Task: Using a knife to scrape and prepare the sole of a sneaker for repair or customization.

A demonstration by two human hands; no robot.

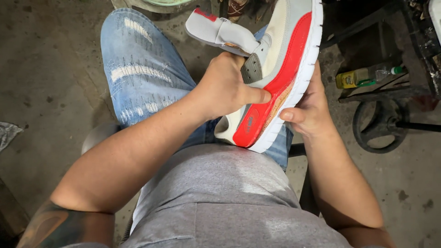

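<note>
Concrete floor below — both hands cradle sneaker.

Sneaker up close: cream and pale grey panels, a bold red band along the side, white sole, a cork-brown patch near the red. Grey tongue with a red tab. Jeans light blue, streaked with white rips. T-shirt heather grey. Bottle yellow-labelled, with a green-and-white cap.
</note>
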